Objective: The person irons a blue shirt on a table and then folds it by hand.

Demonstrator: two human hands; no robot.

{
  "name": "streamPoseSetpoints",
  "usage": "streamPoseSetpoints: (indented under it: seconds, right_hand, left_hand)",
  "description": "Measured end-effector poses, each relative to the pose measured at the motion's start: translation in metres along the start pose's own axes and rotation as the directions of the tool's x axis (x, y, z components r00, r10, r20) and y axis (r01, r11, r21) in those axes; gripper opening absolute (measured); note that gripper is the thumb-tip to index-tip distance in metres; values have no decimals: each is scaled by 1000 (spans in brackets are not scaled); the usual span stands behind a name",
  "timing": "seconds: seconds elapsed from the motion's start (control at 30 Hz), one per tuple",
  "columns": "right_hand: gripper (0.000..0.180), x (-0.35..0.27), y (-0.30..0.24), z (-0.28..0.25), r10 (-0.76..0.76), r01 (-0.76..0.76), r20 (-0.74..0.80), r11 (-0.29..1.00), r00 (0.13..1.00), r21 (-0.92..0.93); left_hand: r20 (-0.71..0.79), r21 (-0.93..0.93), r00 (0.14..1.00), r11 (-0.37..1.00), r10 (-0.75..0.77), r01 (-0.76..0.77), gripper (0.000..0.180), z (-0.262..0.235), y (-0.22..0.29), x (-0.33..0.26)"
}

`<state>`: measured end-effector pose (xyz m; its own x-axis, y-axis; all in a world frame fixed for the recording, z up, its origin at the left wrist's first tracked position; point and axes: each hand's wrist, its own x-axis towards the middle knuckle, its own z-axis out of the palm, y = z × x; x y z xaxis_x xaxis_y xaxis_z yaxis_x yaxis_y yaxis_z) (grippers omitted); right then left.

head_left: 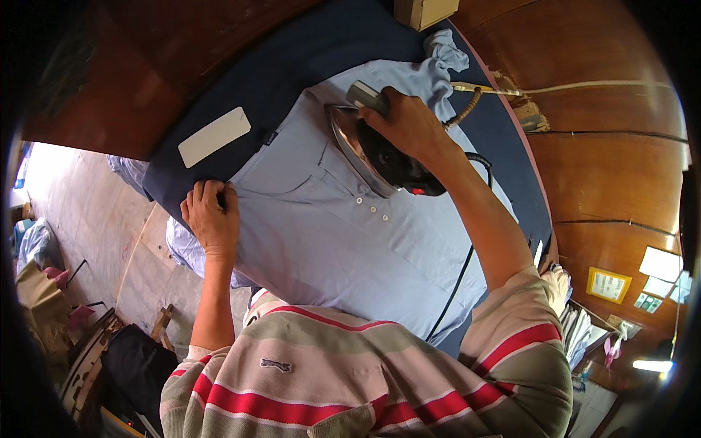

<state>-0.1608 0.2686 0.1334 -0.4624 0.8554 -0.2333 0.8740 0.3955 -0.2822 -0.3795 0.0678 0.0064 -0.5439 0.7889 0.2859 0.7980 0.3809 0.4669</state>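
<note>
Risks: if my left grip [212,216], curled at the edge of the light blue shirt [307,248], lets tension slacken, the iron [391,157] may press in nearby folds; too close a pass may catch the buttons [372,209]; the trailing cord [457,283] may drag cloth. Position: the shirt lies mainly right of my left grip; I cannot tell whether cloth is pinched. My right grip [404,125] is clamped on the iron, over the shirt.

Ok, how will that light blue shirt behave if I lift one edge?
The shirt is probably floppy: its far right end bunches in loose folds. It likely creases easily, as wrinkles run from beside the left hand. The iron, seemingly resting on it, may pin the middle.
</note>
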Motion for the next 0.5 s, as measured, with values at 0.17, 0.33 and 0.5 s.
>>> streamPoseSetpoints:
  seconds: [0.17, 0.33, 0.5]
  right_hand:
    - [52, 6, 1, -4, -19, 19, 11, 1000, 1000, 1]
    - [49, 15, -10, -12, -176, 176, -6, 984, 984, 13]
    - [56, 37, -27, -4, -179, 182, 42, 981, 983, -65]
  left_hand:
    - [-9, -17, 1000, 1000, 9, -10, 11, 2, -4, 0]
    - [1, -15, 1000, 1000, 1, -1, 11, 0, -1, 1]
    - [7, -25, 1000, 1000, -10, 10, 11, 1, -1, 0]
